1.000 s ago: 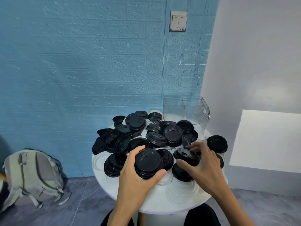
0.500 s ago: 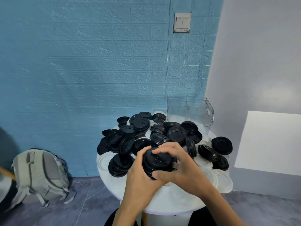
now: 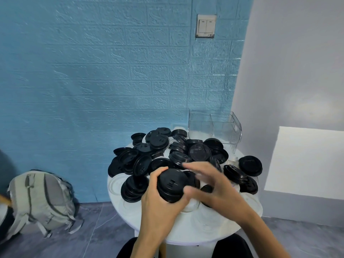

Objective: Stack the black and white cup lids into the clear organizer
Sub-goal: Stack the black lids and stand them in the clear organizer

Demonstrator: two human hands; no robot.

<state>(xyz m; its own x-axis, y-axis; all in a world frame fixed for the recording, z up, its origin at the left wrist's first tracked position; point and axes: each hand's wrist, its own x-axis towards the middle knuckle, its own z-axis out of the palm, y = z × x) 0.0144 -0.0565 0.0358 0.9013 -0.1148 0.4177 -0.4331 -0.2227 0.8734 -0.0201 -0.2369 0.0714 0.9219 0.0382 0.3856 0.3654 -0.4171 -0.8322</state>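
- Your left hand [image 3: 158, 203] is clamped round a stack of black lids [image 3: 172, 185] above the near side of the surface [image 3: 186, 228]; your right hand [image 3: 214, 185], fingers spread and blurred, seems to grasp nothing.
- The lids look light, thin, slick and springy: take the stack by its rims.
- The stack's tops tilt towards you, its axis running through the centres; the clear organizer [image 3: 216, 129] stands far right.

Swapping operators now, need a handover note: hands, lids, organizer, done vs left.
Left hand grips a stack of black lids above the table's near side.
Right hand is open beside the stack, blurred, holding nothing.
Clear organizer stands at the table's far right; no lids visible in it.
Done: one stack gathered in hand.
Left: put that stack in, then clear the pile of loose black lids and the white lids lying flat on the table.
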